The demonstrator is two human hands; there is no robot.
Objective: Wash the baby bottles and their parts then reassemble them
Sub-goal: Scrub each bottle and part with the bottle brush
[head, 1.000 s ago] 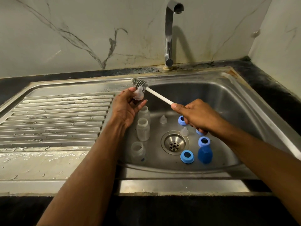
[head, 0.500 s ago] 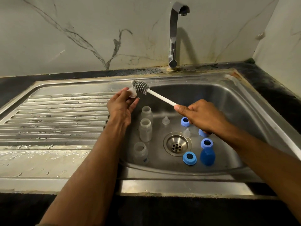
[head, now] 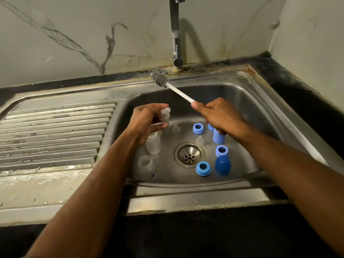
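Observation:
My left hand (head: 145, 121) pinches a clear silicone teat (head: 165, 114) over the left side of the sink basin (head: 249, 101). My right hand (head: 219, 116) grips the white handle of a bottle brush (head: 178, 92), whose grey bristle head (head: 159, 79) points up-left, apart from the teat. On the basin floor stand clear bottles (head: 153, 143) (head: 147, 167), loose teats (head: 175, 129) (head: 200, 140), blue collar rings (head: 197, 128) (head: 203, 168) (head: 221, 150) and blue caps (head: 222, 165) (head: 218, 138).
The drain strainer (head: 189, 155) sits mid-basin. A steel tap (head: 176, 34) rises behind the sink. A wet ribbed draining board (head: 55, 135) lies to the left. Marble wall behind, dark counter (head: 297, 90) to the right.
The brush head has lifted off the teat and moved up and right. My left hand has dropped lower over the basin with the teat.

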